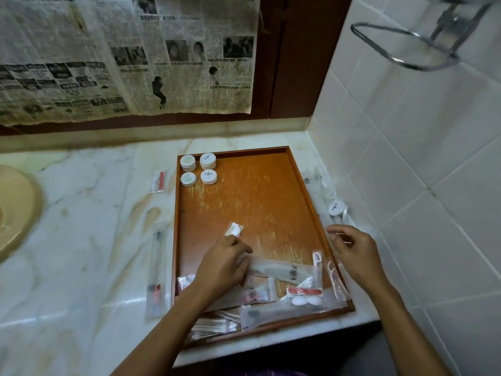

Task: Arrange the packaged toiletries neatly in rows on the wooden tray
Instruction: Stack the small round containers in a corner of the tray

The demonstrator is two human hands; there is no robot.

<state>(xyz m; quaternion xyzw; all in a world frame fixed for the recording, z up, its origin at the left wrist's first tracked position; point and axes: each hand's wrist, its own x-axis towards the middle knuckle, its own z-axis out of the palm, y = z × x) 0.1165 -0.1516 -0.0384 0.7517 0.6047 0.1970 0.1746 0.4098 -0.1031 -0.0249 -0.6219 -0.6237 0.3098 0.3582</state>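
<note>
A wooden tray (pixel 271 191) lies on the marble counter in the corner. Several round white packaged items (pixel 208 160) stand in two short rows at its far left corner. A heap of clear-wrapped toiletries (pixel 284 289) covers the tray's near end. My left hand (pixel 225 264) pinches a small packet of cotton swabs (pixel 234 229) over the tray's middle. My right hand (pixel 355 251) hovers at the tray's right edge with curled fingers on a thin clear packet (pixel 340 236), which is blurred.
Long clear packets (pixel 156 270) and a small one (pixel 158 181) lie on the counter left of the tray. A round white item (pixel 336 208) and more clear wrappers sit between tray and tiled wall. A beige basin (pixel 13 210) is at far left. Newspaper covers the back wall.
</note>
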